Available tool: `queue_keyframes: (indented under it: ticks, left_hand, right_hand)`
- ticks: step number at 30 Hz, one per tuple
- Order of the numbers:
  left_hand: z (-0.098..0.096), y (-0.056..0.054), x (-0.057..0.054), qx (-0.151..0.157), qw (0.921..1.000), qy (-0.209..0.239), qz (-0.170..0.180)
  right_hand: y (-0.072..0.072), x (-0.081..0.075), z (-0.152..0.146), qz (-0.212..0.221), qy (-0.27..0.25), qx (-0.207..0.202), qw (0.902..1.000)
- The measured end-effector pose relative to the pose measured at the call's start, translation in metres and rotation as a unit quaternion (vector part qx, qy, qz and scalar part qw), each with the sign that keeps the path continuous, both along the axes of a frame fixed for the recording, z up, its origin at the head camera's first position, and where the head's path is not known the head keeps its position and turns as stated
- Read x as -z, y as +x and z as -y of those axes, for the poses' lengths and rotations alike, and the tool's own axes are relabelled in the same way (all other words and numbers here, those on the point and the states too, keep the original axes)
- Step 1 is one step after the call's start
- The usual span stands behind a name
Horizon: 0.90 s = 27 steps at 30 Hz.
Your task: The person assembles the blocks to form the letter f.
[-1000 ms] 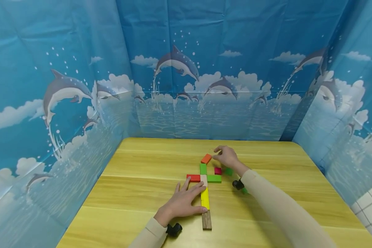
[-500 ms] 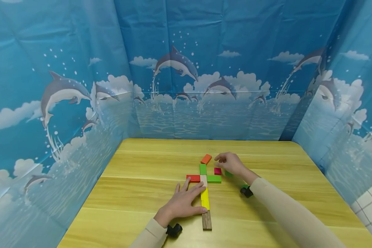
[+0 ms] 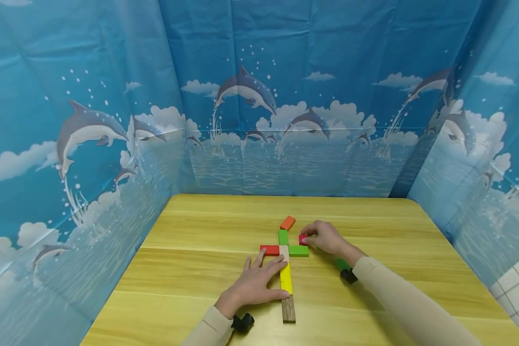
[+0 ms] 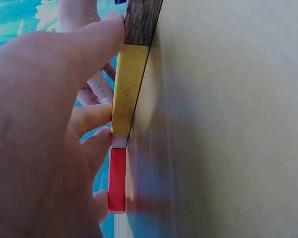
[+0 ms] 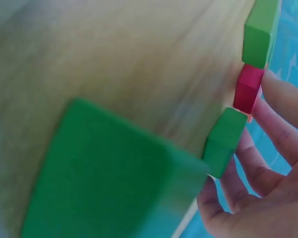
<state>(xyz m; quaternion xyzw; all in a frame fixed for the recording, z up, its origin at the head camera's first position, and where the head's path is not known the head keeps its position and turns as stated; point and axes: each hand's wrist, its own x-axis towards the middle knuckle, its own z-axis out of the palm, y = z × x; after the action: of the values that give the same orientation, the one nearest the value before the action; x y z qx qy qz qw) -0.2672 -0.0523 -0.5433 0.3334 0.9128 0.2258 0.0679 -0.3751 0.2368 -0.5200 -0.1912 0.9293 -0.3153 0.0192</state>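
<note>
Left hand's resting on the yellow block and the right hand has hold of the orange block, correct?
Not the orange block: the right hand grips the small pink block, as the right wrist view shows. The left hand does rest on the yellow block.

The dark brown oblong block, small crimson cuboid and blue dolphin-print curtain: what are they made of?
Dark brown oblong block: wood, apparently matte, from its streaky grain. Small crimson cuboid: probably smoothly painted wood, possibly plastic; no grain shows. Blue dolphin-print curtain: seemingly thin, smooth fabric or plastic, from its creases.
</note>
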Motion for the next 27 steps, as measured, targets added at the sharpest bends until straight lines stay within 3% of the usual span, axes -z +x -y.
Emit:
queue_keyframes:
  ticks: [10,27]
  left_hand:
    - [-0.0012,0.0,0.0018,0.001,1.0,0.0,0.006]
    - [-0.0012,-0.0006,0.0045,0.0,1.0,0.001,-0.003]
  right_hand:
    - [0.0003,0.0041,0.0007,-0.008,0.005,0.006,0.9999]
    - [-0.0019,0.0075,0.001,0.023,-0.044,0.007,0.9988]
